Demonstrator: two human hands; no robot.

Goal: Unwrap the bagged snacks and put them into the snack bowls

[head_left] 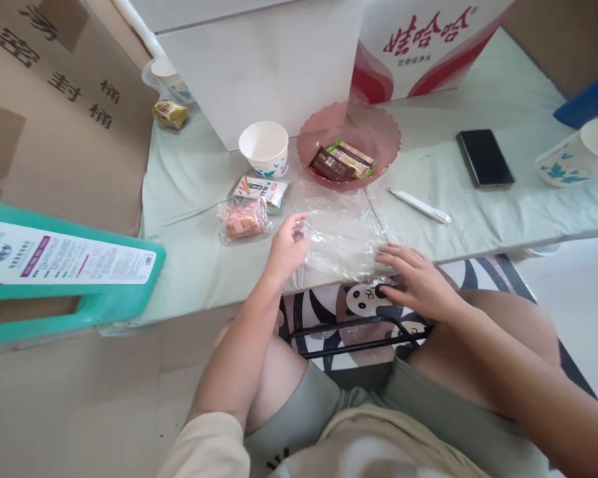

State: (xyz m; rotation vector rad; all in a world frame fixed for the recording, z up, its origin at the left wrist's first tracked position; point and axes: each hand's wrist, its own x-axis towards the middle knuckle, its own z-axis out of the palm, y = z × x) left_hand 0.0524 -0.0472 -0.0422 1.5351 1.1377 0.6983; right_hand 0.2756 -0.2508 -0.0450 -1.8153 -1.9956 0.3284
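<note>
A clear, crinkled plastic bag (346, 242) lies flat at the front edge of the cloth-covered table. My left hand (288, 249) has its fingers curled and closed on the bag's left edge. At the right edge, my right hand (421, 280) is open with its fingers spread, the fingertips touching the plastic and the thumb lower down. Just left of the bag sit a pink wrapped snack (243, 220) and a white-and-green snack packet (262, 191). Behind it stands a pink scalloped bowl (311, 129) holding several wrapped snacks.
A paper cup (264, 149) stands left of the bowl. To the right are a white pen (419, 206), a phone (485, 158) and another paper cup (573, 156). White boxes (274, 73) line the back; a green jug (152, 265) is at left.
</note>
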